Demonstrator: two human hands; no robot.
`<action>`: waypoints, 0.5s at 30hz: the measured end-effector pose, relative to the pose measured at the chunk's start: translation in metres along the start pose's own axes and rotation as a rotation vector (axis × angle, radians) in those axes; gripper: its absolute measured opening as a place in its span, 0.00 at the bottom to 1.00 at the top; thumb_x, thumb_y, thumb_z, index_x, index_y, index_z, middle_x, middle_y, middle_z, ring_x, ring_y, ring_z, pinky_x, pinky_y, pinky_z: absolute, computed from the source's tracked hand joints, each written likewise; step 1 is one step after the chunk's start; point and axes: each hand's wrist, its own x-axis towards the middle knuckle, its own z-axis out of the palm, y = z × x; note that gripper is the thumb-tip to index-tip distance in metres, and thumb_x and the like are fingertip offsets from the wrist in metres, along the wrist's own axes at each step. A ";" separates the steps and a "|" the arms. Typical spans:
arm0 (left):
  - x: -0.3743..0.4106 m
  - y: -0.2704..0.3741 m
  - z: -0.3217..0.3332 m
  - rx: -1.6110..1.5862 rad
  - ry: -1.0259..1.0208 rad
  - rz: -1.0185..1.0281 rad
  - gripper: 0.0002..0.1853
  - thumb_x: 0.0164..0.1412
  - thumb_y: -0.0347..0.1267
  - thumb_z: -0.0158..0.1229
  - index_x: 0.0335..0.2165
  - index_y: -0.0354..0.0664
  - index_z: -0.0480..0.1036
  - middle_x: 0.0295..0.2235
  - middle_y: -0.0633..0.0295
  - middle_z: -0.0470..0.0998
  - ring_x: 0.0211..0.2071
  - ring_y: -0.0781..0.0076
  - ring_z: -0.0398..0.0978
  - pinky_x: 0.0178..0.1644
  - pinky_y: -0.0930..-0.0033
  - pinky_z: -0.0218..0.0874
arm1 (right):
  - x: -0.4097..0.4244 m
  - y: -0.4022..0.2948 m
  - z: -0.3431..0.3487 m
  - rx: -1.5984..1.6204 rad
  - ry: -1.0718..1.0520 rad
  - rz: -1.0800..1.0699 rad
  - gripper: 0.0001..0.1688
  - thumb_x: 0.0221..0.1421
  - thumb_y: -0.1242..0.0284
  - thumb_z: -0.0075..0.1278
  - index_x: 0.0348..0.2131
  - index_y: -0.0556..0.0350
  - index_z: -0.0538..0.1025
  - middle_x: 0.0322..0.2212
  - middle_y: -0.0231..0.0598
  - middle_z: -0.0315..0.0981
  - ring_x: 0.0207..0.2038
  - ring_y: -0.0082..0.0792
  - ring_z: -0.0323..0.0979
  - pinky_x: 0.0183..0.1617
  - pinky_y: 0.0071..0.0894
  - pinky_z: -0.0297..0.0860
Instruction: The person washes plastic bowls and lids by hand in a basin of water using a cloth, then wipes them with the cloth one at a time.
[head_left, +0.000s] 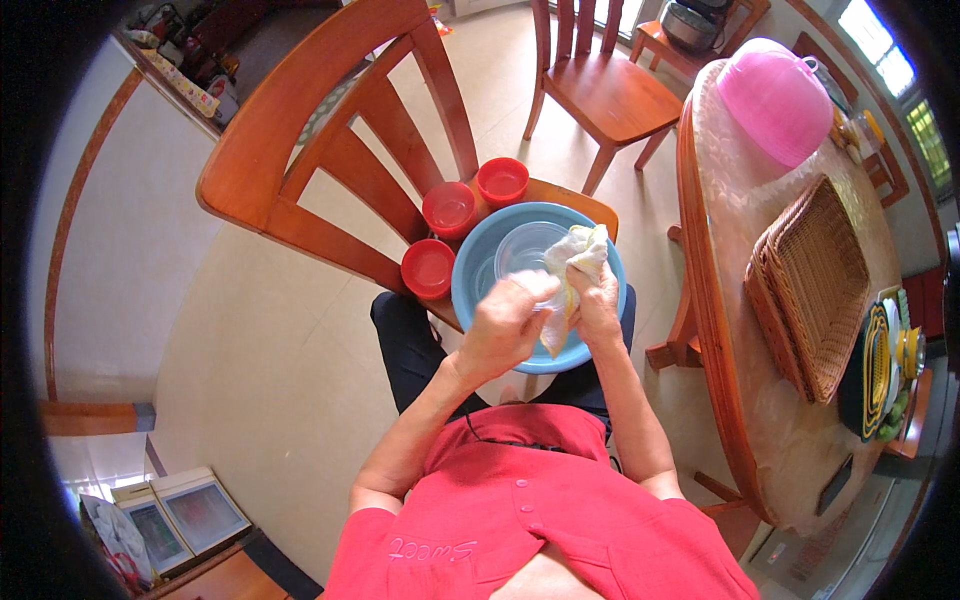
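A light blue plastic basin (466, 300) rests on the seat of a wooden chair (581, 206), between the person's knees. Inside it a round clear plastic bowl (517, 244) is partly covered. Over the basin, my right hand (598, 304) grips a crumpled white cloth with yellow edging (581, 251), whose lower corner hangs down. Close beside the cloth is my left hand (510, 315), curled and blurred; a clear glint shows at its fingertips, but what it holds is unclear. Three red plastic bowls (428, 268), (450, 210), (502, 181) stand along the basin's left and far side.
To the right, an oval table (720, 375) carries a pink dome-shaped cover (780, 101), stacked wicker baskets (810, 292) and a dark green container with yellow inserts (874, 375). Another wooden chair (611, 94) stands ahead. Boxes (199, 510) lie at lower left.
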 end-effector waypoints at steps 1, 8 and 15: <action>0.006 0.002 -0.008 0.027 0.103 -0.016 0.21 0.45 0.20 0.59 0.42 0.38 0.69 0.40 0.51 0.73 0.42 0.55 0.71 0.48 0.61 0.62 | -0.001 -0.002 -0.001 0.001 -0.028 0.002 0.22 0.52 0.78 0.50 0.48 0.57 0.66 0.39 0.34 0.69 0.40 0.25 0.69 0.42 0.24 0.68; 0.010 -0.034 -0.019 -0.818 -0.051 -0.930 0.35 0.50 0.24 0.54 0.57 0.46 0.53 0.51 0.51 0.63 0.46 0.64 0.69 0.43 0.64 0.66 | -0.004 0.004 0.004 -0.313 -0.135 -0.135 0.20 0.47 0.79 0.55 0.42 0.56 0.68 0.37 0.36 0.72 0.38 0.27 0.71 0.41 0.26 0.68; 0.006 -0.039 -0.021 -0.663 -0.119 -0.950 0.38 0.40 0.14 0.37 0.54 0.47 0.62 0.45 0.54 0.68 0.36 0.70 0.72 0.38 0.71 0.67 | -0.012 -0.002 0.016 -0.938 -0.115 -0.817 0.33 0.34 0.81 0.62 0.43 0.57 0.65 0.42 0.49 0.64 0.48 0.51 0.65 0.53 0.41 0.62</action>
